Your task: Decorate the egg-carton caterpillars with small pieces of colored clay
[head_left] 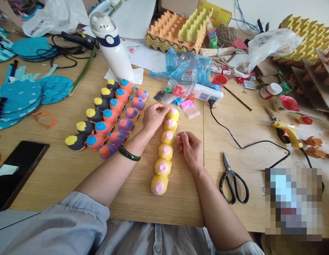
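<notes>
Wooden pale-brown table (132, 198) carries one straight row of yellow domes with pink tops (166, 151), between two hands. Left hand (154, 118), fingertips pinched narrow, touches its far end; right hand (191, 149) curls beside it, its contents unclear.

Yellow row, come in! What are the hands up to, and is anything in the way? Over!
Left hand at far end of yellow row. Right hand close beside it, curled. Scissors off right, seemingly out of the way.
</notes>
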A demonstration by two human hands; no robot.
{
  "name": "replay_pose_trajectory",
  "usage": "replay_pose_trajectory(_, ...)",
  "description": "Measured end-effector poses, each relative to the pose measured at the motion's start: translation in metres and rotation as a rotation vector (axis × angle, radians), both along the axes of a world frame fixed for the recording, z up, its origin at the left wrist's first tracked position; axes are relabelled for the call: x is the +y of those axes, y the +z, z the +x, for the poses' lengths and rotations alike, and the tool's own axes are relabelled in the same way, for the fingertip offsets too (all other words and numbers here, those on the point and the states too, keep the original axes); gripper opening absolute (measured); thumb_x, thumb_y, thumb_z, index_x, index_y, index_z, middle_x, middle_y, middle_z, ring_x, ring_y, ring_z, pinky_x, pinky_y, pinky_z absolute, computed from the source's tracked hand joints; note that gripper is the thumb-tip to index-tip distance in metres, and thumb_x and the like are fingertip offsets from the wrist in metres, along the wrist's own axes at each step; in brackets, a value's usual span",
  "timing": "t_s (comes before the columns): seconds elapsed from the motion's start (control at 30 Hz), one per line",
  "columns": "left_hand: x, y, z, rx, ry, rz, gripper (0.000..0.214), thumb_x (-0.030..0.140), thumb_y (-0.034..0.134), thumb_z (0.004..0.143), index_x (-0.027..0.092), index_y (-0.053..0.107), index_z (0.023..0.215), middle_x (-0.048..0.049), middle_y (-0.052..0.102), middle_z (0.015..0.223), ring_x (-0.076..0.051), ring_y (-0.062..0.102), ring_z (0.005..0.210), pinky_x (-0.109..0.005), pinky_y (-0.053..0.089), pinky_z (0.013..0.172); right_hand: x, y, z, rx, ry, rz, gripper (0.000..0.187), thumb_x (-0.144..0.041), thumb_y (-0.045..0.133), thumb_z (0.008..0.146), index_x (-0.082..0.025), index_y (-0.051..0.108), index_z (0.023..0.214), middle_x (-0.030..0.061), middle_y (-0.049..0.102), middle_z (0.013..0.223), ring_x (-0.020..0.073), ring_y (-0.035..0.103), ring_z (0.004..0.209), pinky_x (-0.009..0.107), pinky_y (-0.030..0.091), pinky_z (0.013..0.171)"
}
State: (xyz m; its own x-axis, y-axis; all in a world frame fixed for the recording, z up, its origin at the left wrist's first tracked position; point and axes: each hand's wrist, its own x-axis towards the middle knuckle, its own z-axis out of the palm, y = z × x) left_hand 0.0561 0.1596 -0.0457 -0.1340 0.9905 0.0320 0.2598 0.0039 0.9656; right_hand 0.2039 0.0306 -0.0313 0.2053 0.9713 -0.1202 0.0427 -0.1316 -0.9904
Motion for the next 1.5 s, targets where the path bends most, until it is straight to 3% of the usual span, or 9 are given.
replay_pose_trajectory(0.13,-0.001,0.005,0.0,0.016,0.004,-0.02,0.013,0.031,0.075,0.087,0.018,0.075,0.084,-0.0076,0.078,0.087,-0.022,0.073,0.088,-0.027,0.058,0.079,0.0,-0.001,0.0,0.014,-0.002,0.002,0.042,-0.058,0.063,0.096,-0.018,0.074,0.089,-0.0034,0.059,0.067,0.008,0.05,0.047,0.022,0.047,0.044)
replay_pose_trajectory(0.27,-0.008,0.01,-0.005,-0.087,0.006,-0.089,0.016,0.027,0.068,0.092,0.016,0.077,0.1,-0.0072,0.078,0.094,-0.018,0.071,0.075,-0.025,0.057,0.066,0.001,-0.003,0.001,0.069,-0.024,0.037,0.037,-0.055,0.065,0.096,-0.018,0.073,0.091,-0.0037,0.06,0.069,0.0076,0.052,0.048,0.022,0.047,0.045)
replay_pose_trajectory(0.37,-0.023,0.016,-0.011,-0.17,0.034,-0.017,0.022,0.023,0.065,0.091,0.015,0.075,0.109,-0.0082,0.078,0.103,-0.015,0.071,0.076,-0.021,0.057,0.062,0.005,-0.005,0.003,0.207,-0.084,0.123,0.031,-0.049,0.074,0.09,-0.02,0.072,0.102,-0.0022,0.067,0.081,0.009,0.06,0.059,0.024,0.056,0.059)
replay_pose_trajectory(0.5,-0.057,0.027,-0.02,-0.179,-0.012,0.138,0.02,0.023,0.064,0.091,0.016,0.077,0.105,-0.0076,0.079,0.106,-0.014,0.072,0.08,-0.022,0.062,0.07,0.009,-0.006,0.006,0.388,-0.107,0.15,0.039,-0.044,0.084,0.081,-0.023,0.068,0.111,0.0013,0.074,0.102,0.0115,0.068,0.076,0.031,0.064,0.078)
replay_pose_trajectory(0.73,-0.113,0.046,-0.023,-0.111,-0.303,0.316,0.024,0.035,0.067,0.101,0.023,0.08,0.117,-0.008,0.077,0.121,-0.019,0.077,0.1,-0.029,0.066,0.084,0.001,0.009,0.003,0.432,0.071,0.148,0.046,-0.05,0.079,0.088,-0.027,0.064,0.125,-0.0035,0.075,0.086,0.0106,0.064,0.061,0.028,0.06,0.065)
replay_pose_trajectory(0.87,-0.122,0.044,-0.021,0.0,-0.374,0.449,0.026,0.032,0.072,0.098,0.026,0.079,0.123,-0.0072,0.078,0.125,-0.02,0.075,0.109,-0.035,0.062,0.101,-0.008,0.017,-0.004,0.38,0.131,0.197,0.048,-0.051,0.076,0.092,-0.028,0.065,0.132,-0.0064,0.07,0.076,0.0098,0.059,0.057,0.025,0.055,0.058)
replay_pose_trajectory(0.97,-0.124,0.041,-0.02,0.013,-0.364,0.513,0.02,0.028,0.073,0.099,0.026,0.081,0.117,-0.0055,0.081,0.114,-0.019,0.076,0.104,-0.031,0.062,0.096,-0.013,0.023,-0.009,0.337,0.152,0.214,0.05,-0.052,0.075,0.093,-0.027,0.064,0.135,-0.0078,0.066,0.069,0.01,0.058,0.055,0.026,0.054,0.058)
replay_pose_trajectory(1.3,-0.129,0.047,-0.025,0.166,-0.252,0.591,0.016,0.031,0.068,0.104,0.028,0.084,0.103,-0.0021,0.082,0.102,-0.017,0.077,0.095,-0.028,0.063,0.089,-0.021,0.037,-0.015,0.208,0.181,0.212,0.055,-0.062,0.074,0.09,-0.026,0.064,0.13,-0.0068,0.068,0.07,0.0121,0.065,0.059,0.028,0.06,0.063)
replay_pose_trajectory(1.5,-0.13,0.05,-0.027,0.196,-0.213,0.61,0.017,0.031,0.067,0.104,0.03,0.084,0.107,-0.0019,0.082,0.106,-0.018,0.078,0.099,-0.03,0.063,0.093,-0.017,0.035,-0.017,0.267,0.208,0.161,0.041,-0.062,0.079,0.086,-0.023,0.066,0.093,-0.003,0.071,0.072,0.0121,0.065,0.055,0.028,0.06,0.056)
